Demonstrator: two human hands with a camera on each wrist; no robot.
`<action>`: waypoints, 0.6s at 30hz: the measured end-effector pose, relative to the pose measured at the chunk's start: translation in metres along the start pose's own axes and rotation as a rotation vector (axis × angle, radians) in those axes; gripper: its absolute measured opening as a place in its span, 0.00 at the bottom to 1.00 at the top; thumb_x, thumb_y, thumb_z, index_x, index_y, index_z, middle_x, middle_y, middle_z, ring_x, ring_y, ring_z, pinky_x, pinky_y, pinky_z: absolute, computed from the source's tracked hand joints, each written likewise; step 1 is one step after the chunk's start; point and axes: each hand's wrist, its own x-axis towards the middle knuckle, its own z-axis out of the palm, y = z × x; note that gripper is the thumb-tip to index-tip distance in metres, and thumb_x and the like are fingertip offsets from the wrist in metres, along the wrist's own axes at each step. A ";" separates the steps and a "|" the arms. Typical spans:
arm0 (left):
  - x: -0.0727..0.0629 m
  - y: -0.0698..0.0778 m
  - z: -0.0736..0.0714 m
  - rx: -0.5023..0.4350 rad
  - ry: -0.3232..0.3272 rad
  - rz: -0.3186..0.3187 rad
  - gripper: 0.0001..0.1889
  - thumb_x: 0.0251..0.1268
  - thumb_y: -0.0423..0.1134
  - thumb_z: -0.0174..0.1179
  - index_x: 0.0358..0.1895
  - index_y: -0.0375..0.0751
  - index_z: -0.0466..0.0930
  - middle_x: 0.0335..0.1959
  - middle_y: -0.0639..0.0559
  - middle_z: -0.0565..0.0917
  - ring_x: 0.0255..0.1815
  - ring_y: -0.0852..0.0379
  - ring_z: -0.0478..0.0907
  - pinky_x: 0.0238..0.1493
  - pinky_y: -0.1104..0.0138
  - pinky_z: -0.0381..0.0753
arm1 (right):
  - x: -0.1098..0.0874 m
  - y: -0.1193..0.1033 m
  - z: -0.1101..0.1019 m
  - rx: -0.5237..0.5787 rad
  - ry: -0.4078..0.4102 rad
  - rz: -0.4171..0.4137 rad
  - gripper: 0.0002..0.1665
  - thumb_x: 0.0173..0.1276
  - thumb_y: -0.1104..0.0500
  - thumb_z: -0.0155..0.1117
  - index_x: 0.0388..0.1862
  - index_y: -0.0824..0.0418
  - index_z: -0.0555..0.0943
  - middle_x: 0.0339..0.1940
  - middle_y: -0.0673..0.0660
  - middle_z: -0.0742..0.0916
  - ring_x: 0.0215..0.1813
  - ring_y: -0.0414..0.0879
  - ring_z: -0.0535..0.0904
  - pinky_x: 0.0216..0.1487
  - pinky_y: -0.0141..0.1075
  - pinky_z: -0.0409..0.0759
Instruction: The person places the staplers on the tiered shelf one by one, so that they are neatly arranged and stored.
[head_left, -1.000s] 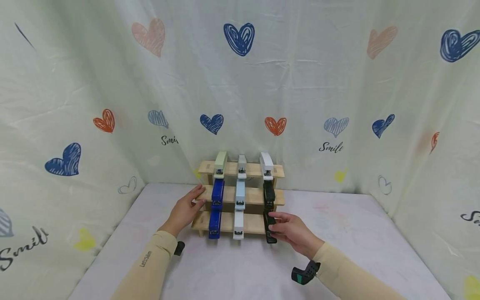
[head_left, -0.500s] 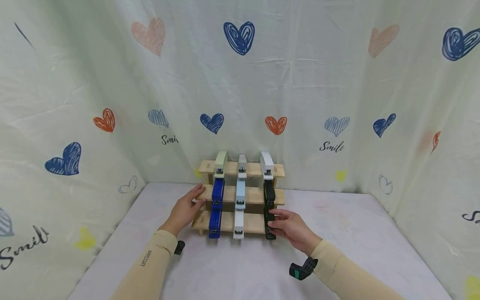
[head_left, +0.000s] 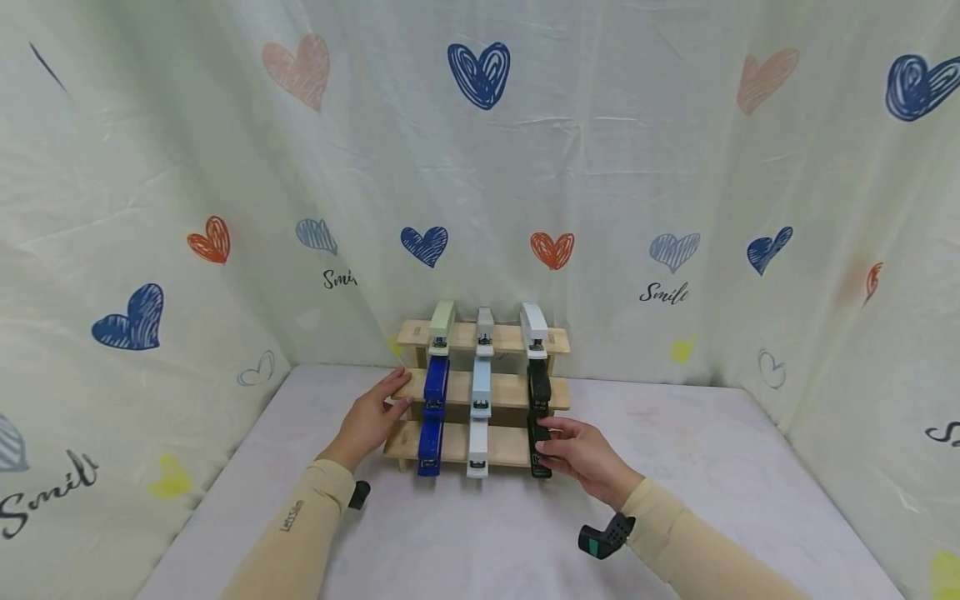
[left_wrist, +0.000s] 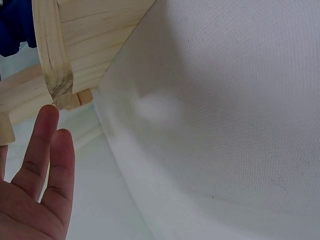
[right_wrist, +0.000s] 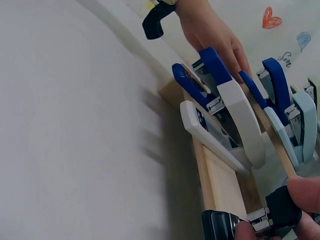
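My right hand (head_left: pixel 588 460) pinches the black stapler (head_left: pixel 538 450) at the right end of the lowest shelf. In the right wrist view its thumb and fingertips lie against that black stapler (right_wrist: pixel 281 207), partly cut off by the frame's bottom edge. My left hand (head_left: pixel 366 423) touches the left end of the wooden three-step rack (head_left: pixel 510 446) at its middle shelf. In the left wrist view two fingers of the left hand (left_wrist: pixel 37 185) are straight, close to the rack's wooden edge (left_wrist: pixel 52 55). A white stapler (head_left: pixel 477 450) and a dark blue stapler (head_left: pixel 430 448) share the lowest shelf.
The middle shelf bears a blue stapler (head_left: pixel 435 383), a light blue one (head_left: pixel 481 387) and another black one (head_left: pixel 537 387). On top stand a pale green stapler (head_left: pixel 442 325), a grey one (head_left: pixel 483 332) and a white one (head_left: pixel 533 327). A heart-print curtain (head_left: pixel 600 167) hangs behind the table (head_left: pixel 450 542).
The lower black stapler has moved slightly back onto its shelf and straightened, my right hand moving with it. In the last half second hardly anything differs. My left hand has stayed put.
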 end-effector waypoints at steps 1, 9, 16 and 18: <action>0.000 0.000 0.000 0.000 0.000 -0.001 0.27 0.77 0.44 0.57 0.74 0.42 0.67 0.78 0.51 0.60 0.63 0.43 0.75 0.57 0.52 0.78 | 0.000 0.000 0.000 0.000 0.000 0.000 0.26 0.68 0.70 0.65 0.66 0.68 0.76 0.49 0.64 0.73 0.44 0.51 0.82 0.58 0.51 0.78; 0.000 0.000 0.000 0.004 0.011 0.009 0.27 0.77 0.43 0.57 0.74 0.40 0.67 0.77 0.49 0.61 0.57 0.44 0.79 0.55 0.52 0.79 | 0.001 0.001 -0.001 0.002 0.002 -0.003 0.27 0.67 0.71 0.65 0.66 0.68 0.76 0.47 0.63 0.73 0.43 0.51 0.81 0.56 0.50 0.80; -0.001 0.003 0.000 0.003 0.023 0.010 0.26 0.76 0.41 0.57 0.74 0.40 0.68 0.77 0.49 0.62 0.55 0.44 0.80 0.54 0.52 0.79 | 0.001 0.002 0.000 -0.001 0.002 -0.015 0.27 0.67 0.71 0.65 0.65 0.68 0.76 0.46 0.62 0.74 0.42 0.50 0.81 0.55 0.49 0.81; -0.002 0.003 0.000 0.003 0.029 0.013 0.26 0.76 0.41 0.57 0.73 0.39 0.68 0.77 0.47 0.62 0.55 0.44 0.80 0.53 0.52 0.80 | 0.001 0.002 0.000 -0.001 0.003 -0.016 0.27 0.67 0.71 0.65 0.65 0.68 0.76 0.46 0.62 0.74 0.42 0.50 0.81 0.55 0.49 0.81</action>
